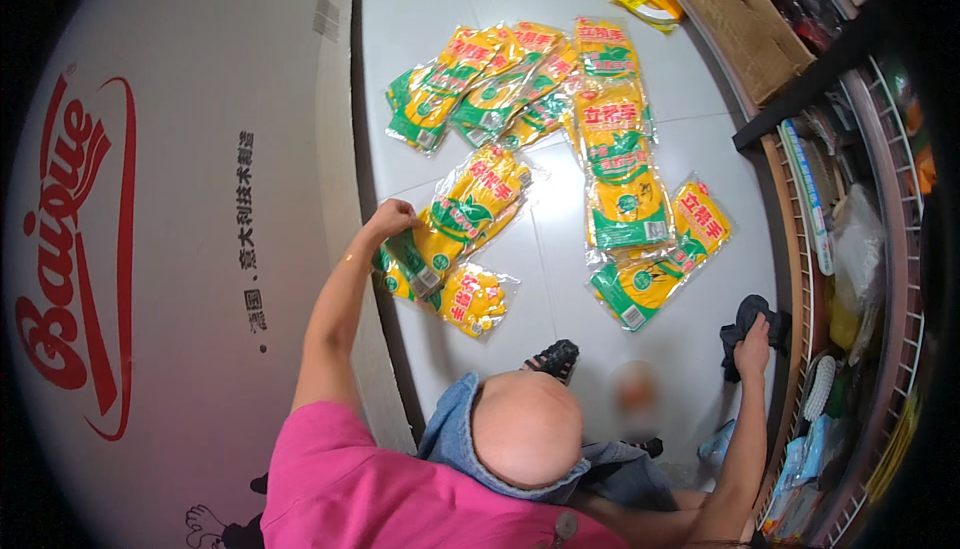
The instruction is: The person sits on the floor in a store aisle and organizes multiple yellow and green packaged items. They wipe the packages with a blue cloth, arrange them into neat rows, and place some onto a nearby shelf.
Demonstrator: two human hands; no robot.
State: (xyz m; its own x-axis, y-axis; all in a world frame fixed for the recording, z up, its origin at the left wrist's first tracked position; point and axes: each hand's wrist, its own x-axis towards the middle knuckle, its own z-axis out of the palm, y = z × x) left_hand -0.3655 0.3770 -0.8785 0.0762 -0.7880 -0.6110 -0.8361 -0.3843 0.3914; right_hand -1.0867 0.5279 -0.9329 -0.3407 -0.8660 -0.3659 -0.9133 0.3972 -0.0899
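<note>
My left hand pinches the green end of a clear plastic packet of yellow rubber gloves on the left of the floor. Beneath it, a further glove packet lies partly covered. On the far right, my right hand grips a dark bunched cloth item beside the shelf; its exact kind is unclear. Farther off, several overlapping glove packets fan out on the tiles. A column of stacked packets lies right of the middle, with one slanted packet partly under its near end.
A large printed carton walls off the left side. Wire-edged shelves with assorted goods run along the right, with an open cardboard box above. A yellow package lies at the far end of the tiled floor. My sandalled foot is near the packets.
</note>
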